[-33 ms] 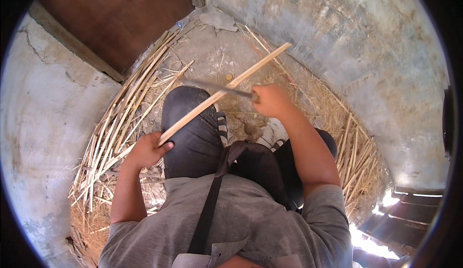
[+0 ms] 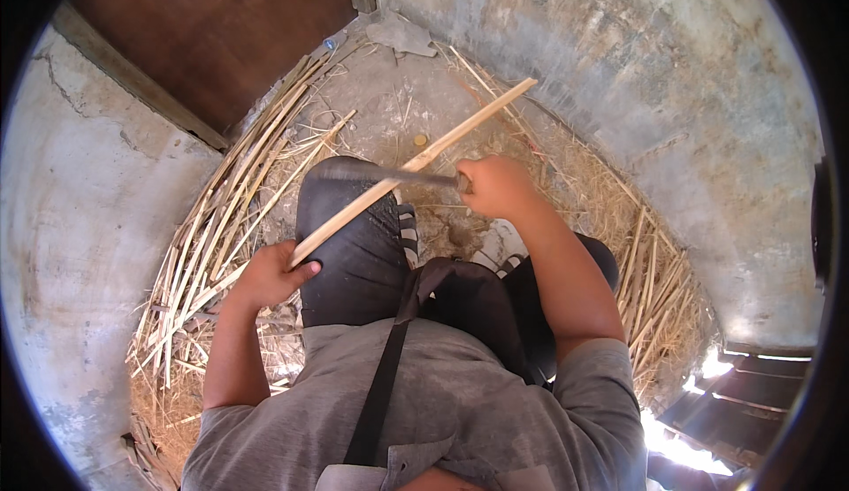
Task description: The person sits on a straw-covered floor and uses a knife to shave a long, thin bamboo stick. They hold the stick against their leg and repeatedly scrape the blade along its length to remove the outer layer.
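A long, pale split bamboo strip [image 2: 354,207] runs slantwise over my left knee, from lower left to upper right. My left hand [image 2: 272,276] is wrapped round its near end, the thumb lying along the strip. My right hand [image 2: 495,187] is closed round the short handle of a long-bladed knife [image 2: 429,178]. The blade crosses the strip near its middle and is smeared by motion toward its tip, which reaches over my left knee. Whether the edge bites into the bamboo I cannot tell.
Many thin bamboo strips [image 2: 234,190] lie heaped along the left wall, and more strips [image 2: 653,270] with fine shavings lie at the right. A brown door panel [image 2: 212,40] stands at the far left. A stained wall [image 2: 610,76] curves round the right side.
The knife blade has swung its tip toward me and slid a little down the strip toward my left hand. The left hand and the strip stay nearly where they were.
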`<state>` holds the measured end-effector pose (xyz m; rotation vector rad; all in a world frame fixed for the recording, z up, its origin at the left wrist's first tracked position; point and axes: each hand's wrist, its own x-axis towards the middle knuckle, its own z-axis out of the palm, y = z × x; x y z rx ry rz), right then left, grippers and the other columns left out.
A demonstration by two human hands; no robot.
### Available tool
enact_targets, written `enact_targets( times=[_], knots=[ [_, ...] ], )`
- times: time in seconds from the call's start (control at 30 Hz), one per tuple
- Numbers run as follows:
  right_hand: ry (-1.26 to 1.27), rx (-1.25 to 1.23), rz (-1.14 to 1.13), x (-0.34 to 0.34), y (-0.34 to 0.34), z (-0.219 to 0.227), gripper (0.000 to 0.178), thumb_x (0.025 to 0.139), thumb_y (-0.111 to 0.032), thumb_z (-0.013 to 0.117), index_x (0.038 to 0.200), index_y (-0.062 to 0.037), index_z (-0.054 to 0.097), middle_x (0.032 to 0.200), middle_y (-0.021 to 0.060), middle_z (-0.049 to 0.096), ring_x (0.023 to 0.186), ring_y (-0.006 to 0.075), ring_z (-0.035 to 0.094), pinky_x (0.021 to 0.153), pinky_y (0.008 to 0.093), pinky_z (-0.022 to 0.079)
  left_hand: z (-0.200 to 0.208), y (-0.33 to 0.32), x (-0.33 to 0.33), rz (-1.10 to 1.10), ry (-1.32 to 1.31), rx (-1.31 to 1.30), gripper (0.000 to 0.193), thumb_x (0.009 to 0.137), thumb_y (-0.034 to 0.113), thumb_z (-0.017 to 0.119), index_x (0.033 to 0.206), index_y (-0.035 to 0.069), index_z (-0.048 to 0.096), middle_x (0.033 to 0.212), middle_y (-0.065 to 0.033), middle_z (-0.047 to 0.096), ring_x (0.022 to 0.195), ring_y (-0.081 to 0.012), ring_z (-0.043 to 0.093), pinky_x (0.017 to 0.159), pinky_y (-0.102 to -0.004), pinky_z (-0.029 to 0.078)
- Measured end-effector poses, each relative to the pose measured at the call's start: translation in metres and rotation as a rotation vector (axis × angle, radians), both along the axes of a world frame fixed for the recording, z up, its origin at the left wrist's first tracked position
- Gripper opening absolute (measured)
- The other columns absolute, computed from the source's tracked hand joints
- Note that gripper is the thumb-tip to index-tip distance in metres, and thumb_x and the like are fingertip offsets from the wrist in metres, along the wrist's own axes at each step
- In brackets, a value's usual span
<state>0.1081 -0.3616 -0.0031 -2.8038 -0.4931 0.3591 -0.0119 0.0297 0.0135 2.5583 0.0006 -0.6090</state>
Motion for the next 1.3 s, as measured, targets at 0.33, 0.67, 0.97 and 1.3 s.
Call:
enact_targets(
  times=[0.33,0.67,0.97,1.3],
  knots=[
    [-0.029,0.375,-0.431,0.039,-0.064,-0.052,0.057,0.087,-0.043,0.077,0.12,0.0024,0.068,0.108,0.0219,0.073,0.1,0.0366,0.071,0.087,0.047,0.054,-0.021,0.008,0.0,-0.02,-0.131,-0.063,0.061,0.095,0.059,0.065,0.089,-0.001,0.062,0.07,-0.02,0.063,0.069,-0.0375,0.064,0.067,-0.0462,0.05],
    [-0.055,0.34,-0.287,0.033,-0.055,-0.037,0.049,0.084,-0.041,0.079,0.111,-0.0015,0.071,0.095,0.0218,0.072,0.092,0.0389,0.069,0.08,0.0478,0.052,-0.011,0.011,-0.01,0.036,-0.058,-0.141,0.028,0.09,0.025,0.073,0.097,-0.001,0.064,0.072,-0.0137,0.065,0.065,-0.0272,0.065,0.061,-0.0409,0.048],
    [-0.073,0.355,-0.218,0.019,-0.039,-0.024,0.044,0.085,-0.039,0.08,0.107,-0.0017,0.07,0.088,0.0189,0.07,0.083,0.034,0.068,0.076,0.0447,0.053,-0.003,-0.02,-0.036,0.096,-0.328,0.084,0.029,0.091,0.02,0.073,0.108,-0.001,0.065,0.08,-0.0257,0.069,0.076,-0.0444,0.07,0.068,-0.0486,0.054],
    [0.01,0.106,0.069,0.006,0.0,-0.011,0.036,0.085,-0.036,0.077,0.111,-0.0124,0.072,0.089,0.015,0.072,0.089,0.0388,0.07,0.077,0.049,0.055,-0.023,-0.007,-0.044,-0.01,-0.409,0.066,0.021,0.101,0.018,0.059,0.105,-0.002,0.063,0.086,-0.027,0.066,0.085,-0.05,0.064,0.075,-0.055,0.049]
  ],
)
